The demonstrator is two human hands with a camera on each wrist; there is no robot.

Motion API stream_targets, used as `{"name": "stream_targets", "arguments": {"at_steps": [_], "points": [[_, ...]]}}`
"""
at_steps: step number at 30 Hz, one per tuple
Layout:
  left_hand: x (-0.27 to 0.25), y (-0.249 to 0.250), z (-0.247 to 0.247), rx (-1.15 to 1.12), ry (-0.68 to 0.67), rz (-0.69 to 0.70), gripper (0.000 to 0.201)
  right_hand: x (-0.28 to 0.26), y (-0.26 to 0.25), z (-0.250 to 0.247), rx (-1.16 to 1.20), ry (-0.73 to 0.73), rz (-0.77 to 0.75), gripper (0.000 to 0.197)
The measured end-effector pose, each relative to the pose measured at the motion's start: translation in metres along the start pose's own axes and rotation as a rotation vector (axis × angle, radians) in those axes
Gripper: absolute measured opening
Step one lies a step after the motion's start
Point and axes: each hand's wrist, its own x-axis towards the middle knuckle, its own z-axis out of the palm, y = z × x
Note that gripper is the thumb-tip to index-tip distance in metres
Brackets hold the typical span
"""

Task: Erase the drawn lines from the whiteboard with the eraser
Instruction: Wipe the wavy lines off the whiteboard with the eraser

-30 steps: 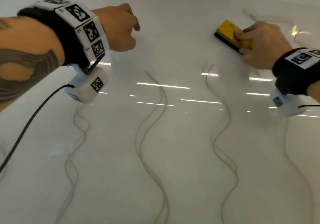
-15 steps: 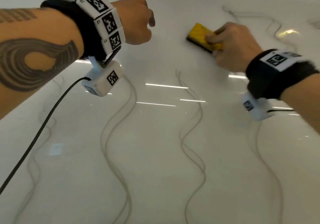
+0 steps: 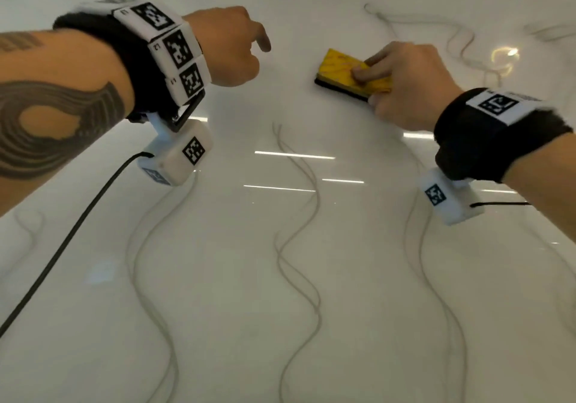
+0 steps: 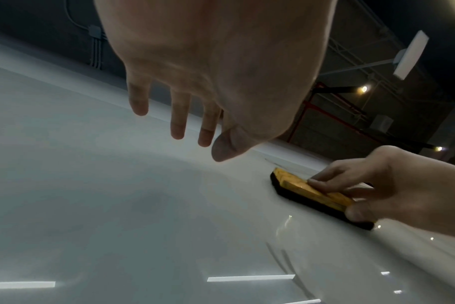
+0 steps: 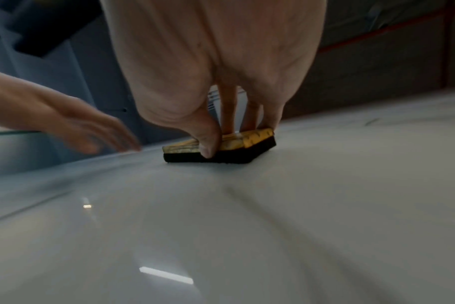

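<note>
The glossy whiteboard (image 3: 218,293) fills nearly the whole head view, with bright strip reflections across its middle. Several wavy grey drawn lines (image 3: 299,246) run down it from the middle toward the near edge, and fainter loops sit at the far right, beyond the right hand; the strip of board between the two hands and the far edge looks bare.

The left hand (image 3: 229,45) hangs above the board to the left of the eraser and holds nothing. From the left wrist view its fingers (image 4: 178,115) are straight, slightly spread and pointing down toward the surface; whether the tips touch the board cannot be told.

The right hand (image 3: 408,86) grips the eraser (image 3: 346,70) from above, at the far middle of the board. In the right wrist view the thumb (image 5: 207,142) is clamped against the near long side, its tip down over the black felt, while the fingers reach over the yellow top and curl onto the opposite long edge. So the eraser sits pinched between thumb and fingers, its right end under the palm and its left end sticking out free. Its black felt lies flat on the white surface
</note>
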Motion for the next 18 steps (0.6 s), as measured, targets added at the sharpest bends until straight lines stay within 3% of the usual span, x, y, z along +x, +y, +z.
{"name": "stream_targets", "arguments": {"at_steps": [2, 4, 6, 9, 11, 15, 18], "points": [[0.001, 0.004, 0.002, -0.014, -0.004, -0.004, 0.052, -0.021, -0.006, 0.001, -0.003, -0.054, -0.104, 0.047], [0.002, 0.006, 0.004, -0.009, -0.039, -0.013, 0.052, -0.033, 0.006, -0.011, -0.038, -0.109, -0.112, 0.047], [0.001, 0.007, 0.007, -0.005, -0.086, -0.029, 0.052, -0.027, 0.028, -0.024, -0.082, -0.107, 0.009, 0.045], [-0.001, 0.01, 0.009, 0.011, -0.113, -0.034, 0.052, 0.006, 0.049, -0.038, -0.11, 0.014, 0.271, 0.044], [0.0, 0.012, 0.008, 0.035, -0.117, -0.037, 0.052, 0.037, 0.045, -0.035, -0.092, 0.072, 0.339, 0.043], [0.003, 0.019, 0.004, 0.038, -0.121, -0.052, 0.048, 0.074, 0.01, -0.016, -0.031, 0.115, 0.26, 0.039], [0.005, 0.021, 0.004, 0.021, -0.101, -0.061, 0.046, 0.053, 0.001, -0.012, -0.088, 0.038, 0.133, 0.044]]}}
